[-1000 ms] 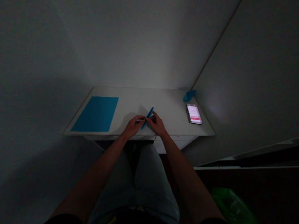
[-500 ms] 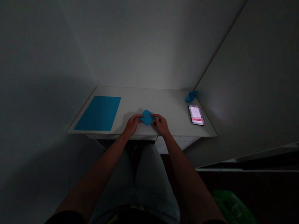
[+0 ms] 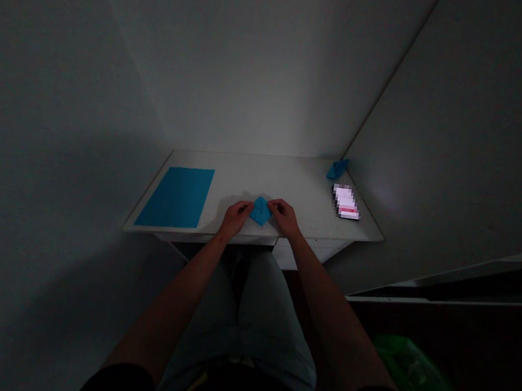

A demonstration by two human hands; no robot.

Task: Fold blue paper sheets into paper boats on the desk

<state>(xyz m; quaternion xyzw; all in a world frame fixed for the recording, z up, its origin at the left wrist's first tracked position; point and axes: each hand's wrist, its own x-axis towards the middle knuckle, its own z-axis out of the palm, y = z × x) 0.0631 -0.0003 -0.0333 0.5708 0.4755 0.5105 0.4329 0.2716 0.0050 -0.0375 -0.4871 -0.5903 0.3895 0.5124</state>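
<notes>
A small folded piece of blue paper point(image 3: 260, 211) sits just above the white desk point(image 3: 290, 186), near its front edge. My left hand point(image 3: 236, 216) pinches its left corner and my right hand point(image 3: 284, 216) pinches its right corner, fingers closed on the paper. The room is dim, so the folds are hard to read. My legs show below the desk.
A flat blue sheet point(image 3: 176, 196) lies at the desk's left end. A small folded blue paper shape point(image 3: 338, 167) stands in the far right corner, with a lit phone point(image 3: 346, 202) just in front of it. Walls close in behind and at both sides. A green bag point(image 3: 414, 376) lies on the floor at right.
The blue paper was held edge-on between my hands a second ago; it has since been turned flat, and both hands have stayed at its corners.
</notes>
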